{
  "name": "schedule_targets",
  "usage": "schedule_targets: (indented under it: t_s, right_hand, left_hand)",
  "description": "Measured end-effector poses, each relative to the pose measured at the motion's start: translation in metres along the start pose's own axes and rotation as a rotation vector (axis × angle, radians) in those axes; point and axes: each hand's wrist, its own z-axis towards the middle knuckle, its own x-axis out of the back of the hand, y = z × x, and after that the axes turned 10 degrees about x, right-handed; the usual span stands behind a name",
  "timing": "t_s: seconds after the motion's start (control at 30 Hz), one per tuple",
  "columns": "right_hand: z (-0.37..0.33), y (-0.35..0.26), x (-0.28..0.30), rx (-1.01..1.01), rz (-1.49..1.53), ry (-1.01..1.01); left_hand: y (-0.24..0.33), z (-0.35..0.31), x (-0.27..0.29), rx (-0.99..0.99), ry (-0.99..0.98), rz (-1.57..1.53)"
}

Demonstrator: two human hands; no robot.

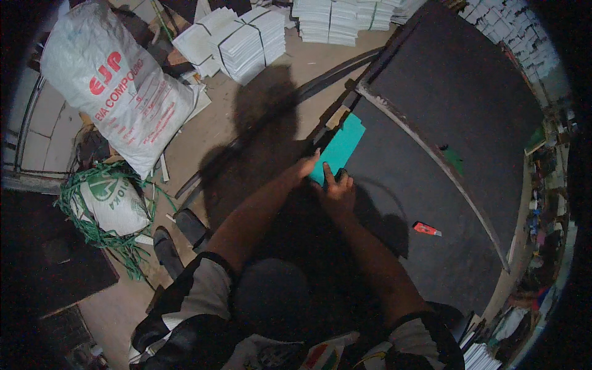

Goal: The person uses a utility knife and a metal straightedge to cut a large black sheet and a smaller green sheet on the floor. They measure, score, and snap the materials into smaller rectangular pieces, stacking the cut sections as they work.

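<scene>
A flat teal sheet [342, 145], longer than wide and with a notched far end, lies at a slant over the left edge of the dark table [394, 166]. My left hand [306, 166] grips its left edge near the close end, the thumb pointing up along it. From the near right, my right hand [338, 190] holds the close corner, with one finger stretched on the teal surface and the others curled. Whether it is one sheet or a thin stack, I cannot tell. A red utility knife [426, 229] rests on the table to the right of my hands.
A pale strip [431, 151] crosses the dark table. On the floor at left stand a large white sack [117, 92] and a smaller white-and-green sack [114, 203] ringed by green strapping [68, 197]. Strapped bundles of white sheets [246, 46] sit at the back.
</scene>
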Motion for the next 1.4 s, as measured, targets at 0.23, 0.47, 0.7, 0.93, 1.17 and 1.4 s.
schedule_targets:
  t_s: [0.23, 0.47, 0.7, 0.93, 1.17, 1.4]
  right_hand:
    - [0.005, -0.009, -0.003, 0.026, 0.081, 0.088]
    - [0.006, -0.008, -0.004, 0.074, 0.062, 0.1]
    - [0.003, 0.009, -0.012, 0.151, -0.027, 0.062]
    - [0.006, -0.005, -0.024, 0.083, -0.029, -0.053]
    - [0.061, 0.011, 0.022, -0.008, 0.033, -0.096]
    - [0.154, 0.079, 0.026, -0.202, 0.083, -0.514]
  left_hand:
    - [-0.007, 0.008, 0.016, -0.035, -0.018, 0.048]
    - [-0.007, -0.004, 0.025, 0.022, -0.194, -0.093]
    - [-0.004, -0.007, 0.018, 0.035, -0.141, -0.117]
    - [-0.067, 0.093, 0.029, 0.052, -0.2, 0.081]
    - [-0.067, 0.084, 0.032, 0.025, -0.358, -0.07]
    - [-0.062, 0.082, 0.029, 0.148, -0.48, -0.117]
